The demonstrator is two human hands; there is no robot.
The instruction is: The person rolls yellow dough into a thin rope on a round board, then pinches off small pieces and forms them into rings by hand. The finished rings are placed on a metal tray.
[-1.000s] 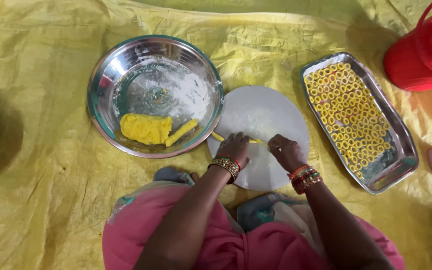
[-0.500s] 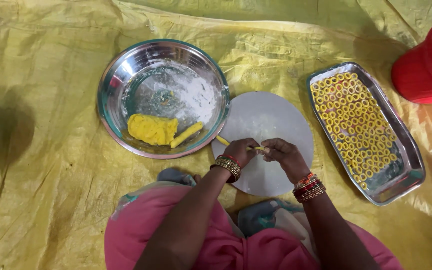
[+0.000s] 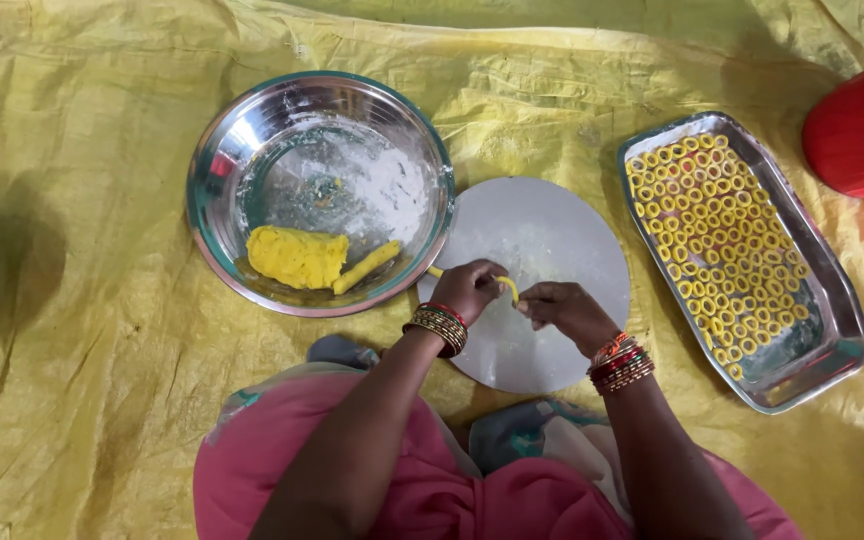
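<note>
Together, left hand (image 3: 467, 290) and right hand (image 3: 564, 308) pinch a yellow dough strip (image 3: 508, 287) above the round board (image 3: 552, 240).

I am reaching both forearms forward, bangled wrists bent. My left hand (image 3: 469, 290) is curling, its fingertips pinching together, while my right hand (image 3: 564, 308) is pinching close beside it, knuckles up.

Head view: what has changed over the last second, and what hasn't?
The left hand and right hand were pressed low on the round white board, rolling a thin yellow dough strip; now they have lifted it between the fingertips and bent it into a curve. The steel bowl with its dough lump, and the tray of dough rings, are unchanged.
</note>
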